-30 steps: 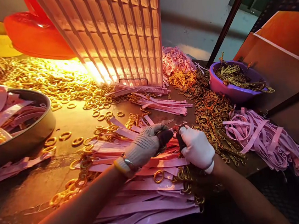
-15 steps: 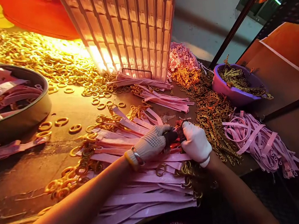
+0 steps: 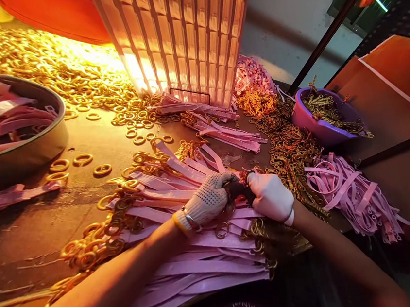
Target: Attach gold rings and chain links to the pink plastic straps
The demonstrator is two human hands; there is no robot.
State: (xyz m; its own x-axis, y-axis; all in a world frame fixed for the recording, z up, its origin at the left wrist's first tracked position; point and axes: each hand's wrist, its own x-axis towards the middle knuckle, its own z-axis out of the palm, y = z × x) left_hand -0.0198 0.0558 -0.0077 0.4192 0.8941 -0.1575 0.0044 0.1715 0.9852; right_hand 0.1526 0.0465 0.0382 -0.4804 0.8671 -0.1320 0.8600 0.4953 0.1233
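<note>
My left hand (image 3: 210, 199), in a pale dotted knit glove, is closed with dark material at its fingers. Close against it, my right hand (image 3: 272, 196) is closed too, in a plain white glove. Between the two hands shows a dark patch (image 3: 238, 189) with a reddish bit above it; what they grip is too small and shadowed to name. Under and around the hands lies a wide heap of pink straps (image 3: 205, 265) with gold rings and clasps at their ends. More gold rings (image 3: 87, 254) cluster left of the straps.
A round metal tin (image 3: 25, 155) of pink straps stands left. A backlit ribbed panel (image 3: 179, 44) rises at the back, beside many gold rings (image 3: 84, 83). Gold chains (image 3: 289, 152), a purple bowl (image 3: 321, 124) of chains and a strap pile (image 3: 356, 196) lie right.
Both hands have shifted slightly down and stay close together. My right hand has turned a little and moved right, showing more dark material between them. The view has tilted slightly.
</note>
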